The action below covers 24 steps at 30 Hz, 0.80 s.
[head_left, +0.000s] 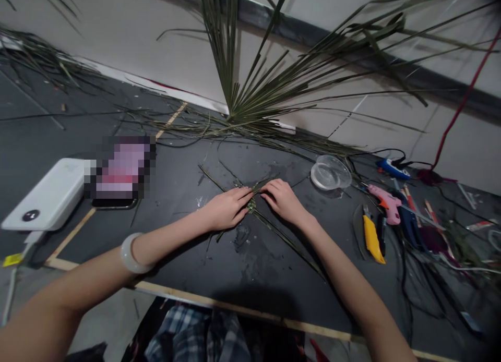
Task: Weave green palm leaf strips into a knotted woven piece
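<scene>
A small weave of green palm leaf strips lies on the dark table, its loose ends reaching out to the upper left and lower right. My left hand comes over it from the left, fingers together and thumb below, gripping the weave's left side. From the right, my right hand has curled fingers pinching a leaf strip at the weave's upper right. The fingertips of both hands nearly meet, and they hide part of the crossing strips. A pale bangle circles my left wrist.
Behind stands a fanned palm leaf among loose strips. At left are a white power bank and a phone. A clear round container, pink glue gun, yellow utility knife and cords lie to the right.
</scene>
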Available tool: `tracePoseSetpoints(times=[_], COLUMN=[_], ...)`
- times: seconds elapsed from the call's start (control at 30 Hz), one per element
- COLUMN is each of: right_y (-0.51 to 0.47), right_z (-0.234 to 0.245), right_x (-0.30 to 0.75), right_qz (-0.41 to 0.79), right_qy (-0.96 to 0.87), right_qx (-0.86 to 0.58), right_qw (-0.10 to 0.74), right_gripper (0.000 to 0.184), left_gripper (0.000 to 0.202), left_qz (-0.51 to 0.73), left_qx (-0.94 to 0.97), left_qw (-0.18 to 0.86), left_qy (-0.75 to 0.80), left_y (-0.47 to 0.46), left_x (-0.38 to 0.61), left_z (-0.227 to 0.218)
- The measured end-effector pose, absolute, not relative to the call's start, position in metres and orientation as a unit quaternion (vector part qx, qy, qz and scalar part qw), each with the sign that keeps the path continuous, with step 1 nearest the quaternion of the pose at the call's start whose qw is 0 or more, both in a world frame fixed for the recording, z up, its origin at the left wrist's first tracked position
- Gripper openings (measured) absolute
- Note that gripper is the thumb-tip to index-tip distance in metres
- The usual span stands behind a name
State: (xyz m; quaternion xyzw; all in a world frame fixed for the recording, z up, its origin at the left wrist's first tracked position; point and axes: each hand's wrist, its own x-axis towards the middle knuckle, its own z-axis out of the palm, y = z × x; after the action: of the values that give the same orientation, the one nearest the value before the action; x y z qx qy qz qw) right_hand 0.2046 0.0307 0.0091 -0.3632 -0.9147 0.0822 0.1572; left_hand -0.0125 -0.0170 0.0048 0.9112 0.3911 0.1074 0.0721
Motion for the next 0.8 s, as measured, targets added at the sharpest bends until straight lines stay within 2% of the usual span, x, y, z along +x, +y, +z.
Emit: tracePoseSetpoints(times=[0.23, 0.4, 0.5, 0.8], right_y=[0.043, 0.051, 0.059, 0.07], right_z=[0.026, 0.047, 0.059, 0.075], right_x=[0.195, 0.183, 0.174, 0.16], right_qz=[0.019, -0.001, 0.007, 0.017], right_qy=[-0.939, -0.952, -0.959, -0.951], right_qx=[-0.341, -0.302, -0.271, -0.26], right_qw=[0.032, -0.05, -0.084, -0.164], right_gripper=[0.02, 0.016, 0.013, 0.019], left_gripper=[0.042, 0.041, 0.041, 0.039], left_qz=[0.115, 0.114, 0.114, 0.138], left_qx=[0.917, 0.916, 0.915, 0.927], left_qw=[0.081, 0.084, 0.087, 0.072], left_qy=[0.374, 0.375, 0.378, 0.341], left_y=[-0.014, -0.014, -0.015, -0.015], left_x=[-0.016, -0.016, -0.017, -0.016], left_z=[0.001, 0.0, 0.002, -0.001])
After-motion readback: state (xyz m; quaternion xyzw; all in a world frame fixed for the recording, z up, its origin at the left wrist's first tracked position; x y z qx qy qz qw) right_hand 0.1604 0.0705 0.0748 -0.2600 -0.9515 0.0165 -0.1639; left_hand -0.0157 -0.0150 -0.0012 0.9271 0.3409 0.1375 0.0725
